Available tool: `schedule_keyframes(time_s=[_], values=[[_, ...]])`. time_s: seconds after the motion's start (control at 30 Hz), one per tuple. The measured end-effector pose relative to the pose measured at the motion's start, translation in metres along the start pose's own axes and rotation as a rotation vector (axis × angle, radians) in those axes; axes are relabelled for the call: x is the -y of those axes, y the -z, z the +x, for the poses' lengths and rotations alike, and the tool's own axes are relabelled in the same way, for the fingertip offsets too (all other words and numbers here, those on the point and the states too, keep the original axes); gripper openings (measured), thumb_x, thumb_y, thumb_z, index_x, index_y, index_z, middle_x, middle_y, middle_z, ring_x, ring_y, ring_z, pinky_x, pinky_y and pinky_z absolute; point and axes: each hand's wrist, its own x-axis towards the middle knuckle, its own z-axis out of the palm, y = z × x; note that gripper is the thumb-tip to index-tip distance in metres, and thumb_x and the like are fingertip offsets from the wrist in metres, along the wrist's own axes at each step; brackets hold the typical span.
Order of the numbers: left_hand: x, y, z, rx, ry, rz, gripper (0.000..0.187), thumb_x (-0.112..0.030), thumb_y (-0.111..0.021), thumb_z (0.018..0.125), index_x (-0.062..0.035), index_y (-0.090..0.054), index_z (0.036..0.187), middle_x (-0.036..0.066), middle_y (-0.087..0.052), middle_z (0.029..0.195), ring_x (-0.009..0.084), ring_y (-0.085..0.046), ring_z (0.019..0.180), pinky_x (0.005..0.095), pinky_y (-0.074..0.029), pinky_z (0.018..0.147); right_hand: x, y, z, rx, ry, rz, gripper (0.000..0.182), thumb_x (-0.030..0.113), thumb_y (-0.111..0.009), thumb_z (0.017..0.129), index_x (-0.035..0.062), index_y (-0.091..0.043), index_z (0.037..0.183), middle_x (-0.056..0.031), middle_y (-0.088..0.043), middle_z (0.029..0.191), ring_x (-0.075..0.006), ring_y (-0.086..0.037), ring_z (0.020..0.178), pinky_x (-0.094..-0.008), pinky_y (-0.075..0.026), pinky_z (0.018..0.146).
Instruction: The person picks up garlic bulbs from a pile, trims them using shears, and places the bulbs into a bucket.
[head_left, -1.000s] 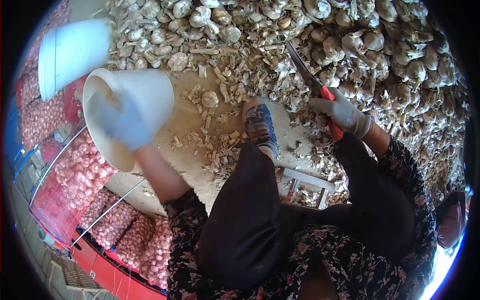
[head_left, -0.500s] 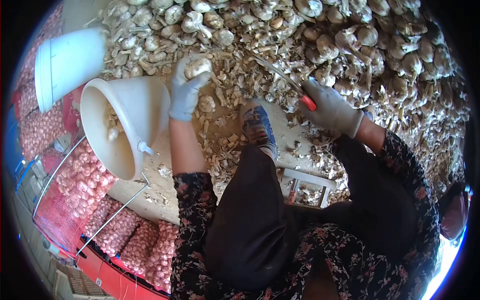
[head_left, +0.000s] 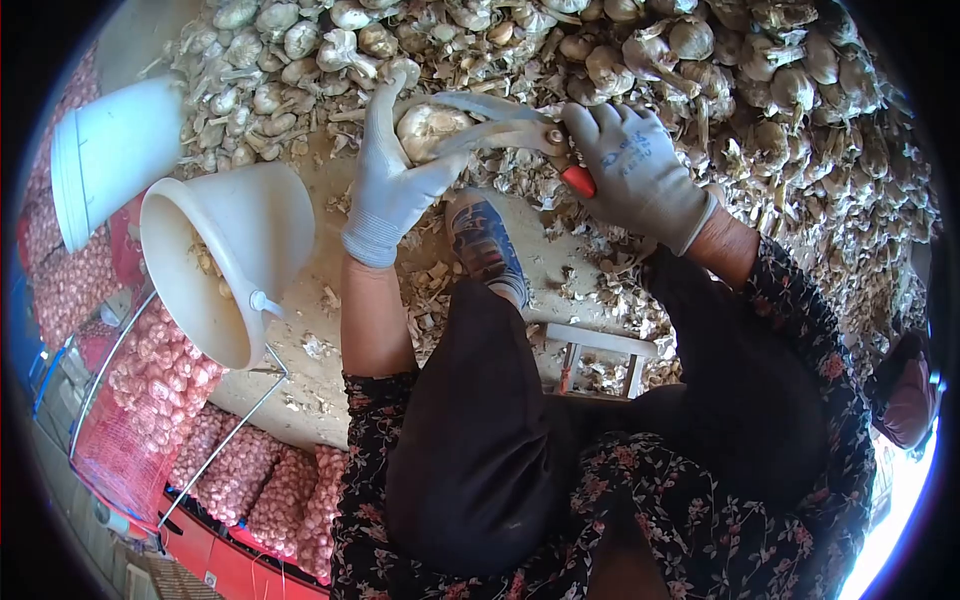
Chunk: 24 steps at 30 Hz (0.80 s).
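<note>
A gloved left hand (head_left: 390,185) grips a garlic bulb (head_left: 428,128) near the garlic heap (head_left: 715,85) while the gloved right hand (head_left: 632,165) clasps red-handled shears (head_left: 518,134), blades parted at the bulb, apparently for trimming, which calls for fingers kept clear.

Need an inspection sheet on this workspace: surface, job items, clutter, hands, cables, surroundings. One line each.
Surface: floor, partly bare, partly under debris.
Job's things: garlic bulb with red-handled shears, blades apart at it; contact cannot be told.
Clutter: dry skins and stem scraps around the shoe.
Hands: both gloved; left hand holds the bulb, right hand grips the shears.
Cables: nothing seen that is clearly a cable.
Surroundings: garlic heap ahead and right; white bucket left, mouth showing, contents partly hidden; second bucket beyond; filled mesh sacks lower left.
</note>
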Motion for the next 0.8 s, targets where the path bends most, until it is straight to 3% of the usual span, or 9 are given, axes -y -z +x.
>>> schedule_keyframes(time_s=[0.07,0.13,0.3,0.53,0.6,0.67,0.73,0.77,0.8], values=[[-0.007,-0.004,-0.003,0.01,0.016,0.023,0.091,0.004,-0.072,0.062,0.0023,-0.025,0.139,0.015,-0.041,0.129,0.0201,-0.044,0.118,0.0322,-0.044,0.097,-0.001,-0.006,0.005,0.011,0.012,-0.067,0.048,0.036,-0.063,0.08,0.0019,-0.046,0.111,-0.0137,-0.057,0.091,-0.0284,-0.06,0.084,-0.0443,-0.047,0.073],[-0.014,-0.007,-0.004,0.033,0.142,-0.22,0.091,0.003,-0.073,0.061,0.0029,-0.025,0.139,0.017,-0.043,0.126,0.0204,-0.049,0.113,0.0314,-0.047,0.093,0.002,-0.005,0.007,0.077,0.036,-0.14,0.049,0.038,-0.061,0.082,0.0018,-0.046,0.112,-0.0132,-0.057,0.094,-0.0269,-0.06,0.087,-0.0437,-0.047,0.075],[-0.012,-0.002,-0.008,0.071,0.102,-0.083,0.089,0.002,-0.073,0.063,0.0054,-0.025,0.138,0.017,-0.047,0.121,0.0196,-0.052,0.108,0.0296,-0.049,0.088,0.004,0.0,0.013,0.308,0.055,-0.145,0.058,0.043,-0.064,0.079,-0.001,-0.045,0.111,-0.0144,-0.057,0.095,-0.0287,-0.062,0.086,-0.0418,-0.049,0.077],[-0.002,-0.003,-0.006,0.068,0.234,-0.16,0.081,-0.001,-0.072,0.066,0.0083,-0.029,0.134,0.015,-0.054,0.112,0.0184,-0.056,0.1,0.0294,-0.049,0.087,-0.005,-0.038,0.007,0.26,0.028,-0.019,0.048,0.035,-0.066,0.079,-0.0007,-0.045,0.103,-0.0168,-0.06,0.085,-0.0325,-0.064,0.077,-0.0411,-0.05,0.072],[0.004,-0.004,-0.006,0.111,0.241,-0.259,0.076,0.001,-0.07,0.068,0.0079,-0.031,0.133,0.014,-0.054,0.112,0.0188,-0.056,0.1,0.0306,-0.05,0.087,-0.013,-0.047,0.004,0.175,0.03,0.206,0.03,0.024,-0.059,0.083,0.0006,-0.044,0.094,-0.0159,-0.056,0.066,-0.0346,-0.059,0.061,-0.0452,-0.047,0.059],[0.012,-0.006,-0.007,0.148,0.242,-0.357,0.072,0.003,-0.069,0.069,0.0075,-0.033,0.131,0.014,-0.054,0.113,0.0192,-0.057,0.1,0.0317,-0.05,0.087,-0.015,-0.055,0.0,0.191,-0.058,0.352,0.029,0.024,-0.058,0.084,0.0009,-0.044,0.094,-0.0171,-0.056,0.065,-0.0359,-0.059,0.06,-0.0459,-0.047,0.058],[0.022,-0.007,-0.005,0.061,0.24,-0.606,0.065,-0.001,-0.066,0.075,0.0058,-0.036,0.133,0.012,-0.057,0.114,0.0209,-0.058,0.102,0.0321,-0.052,0.085,-0.018,-0.061,-0.006,0.201,-0.143,0.5,0.027,0.023,-0.057,0.085,0.0012,-0.044,0.094,-0.0182,-0.056,0.064,-0.0371,-0.06,0.06,-0.0466,-0.048,0.057],[0.034,-0.003,-0.002,0.046,0.235,-0.633,0.051,-0.003,-0.064,0.079,-0.0007,-0.046,0.126,0.01,-0.057,0.115,0.0222,-0.058,0.104,0.0345,-0.051,0.086,-0.019,-0.062,-0.015,0.194,-0.163,0.538,0.027,0.024,-0.057,0.086,0.0017,-0.045,0.094,-0.0187,-0.056,0.065,-0.0384,-0.06,0.061,-0.0472,-0.047,0.058],[0.041,-0.003,-0.005,0.036,0.231,-0.634,0.051,-0.003,-0.064,0.079,-0.0007,-0.046,0.126,0.01,-0.057,0.115,0.0222,-0.058,0.104,0.0345,-0.051,0.086,-0.017,-0.058,-0.022,0.19,-0.182,0.575,0.027,0.025,-0.056,0.087,0.0023,-0.045,0.095,-0.0192,-0.056,0.066,-0.0396,-0.059,0.062,-0.0477,-0.047,0.058]])
